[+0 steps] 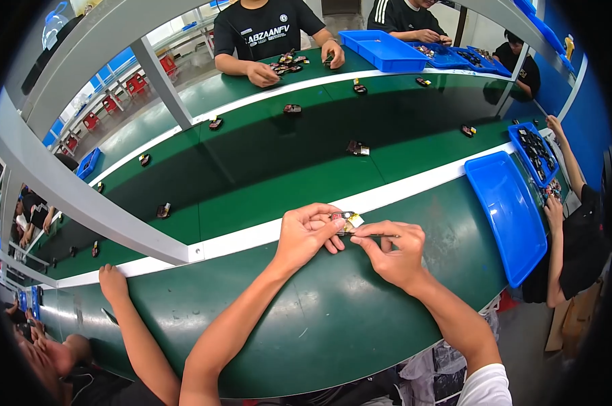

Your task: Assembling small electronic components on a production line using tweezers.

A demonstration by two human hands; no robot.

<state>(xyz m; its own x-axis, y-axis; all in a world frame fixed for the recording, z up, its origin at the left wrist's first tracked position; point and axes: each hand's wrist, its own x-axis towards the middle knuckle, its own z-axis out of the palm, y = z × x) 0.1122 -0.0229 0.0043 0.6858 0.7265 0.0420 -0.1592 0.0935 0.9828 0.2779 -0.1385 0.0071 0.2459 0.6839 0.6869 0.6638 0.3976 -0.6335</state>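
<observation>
Pinching a small part (pixel 350 217) mid-frame is the left hand (pixel 309 233). At its right, the right hand (pixel 397 254) pinches a thin dark stick (pixel 392 235), near level.

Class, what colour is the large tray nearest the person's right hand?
The large tray is plain blue, seen best in the head view.

Bright light, soft glare on green tabletop (pixel 360 338), bowed edges

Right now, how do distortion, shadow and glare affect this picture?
Head view: fisheye curvature bows the far white rail, corners go black; head view: a broad shadow darkens the green belt; head view: soft sheen on the near worktop, small details of the item in the left hand are unclear.
</observation>
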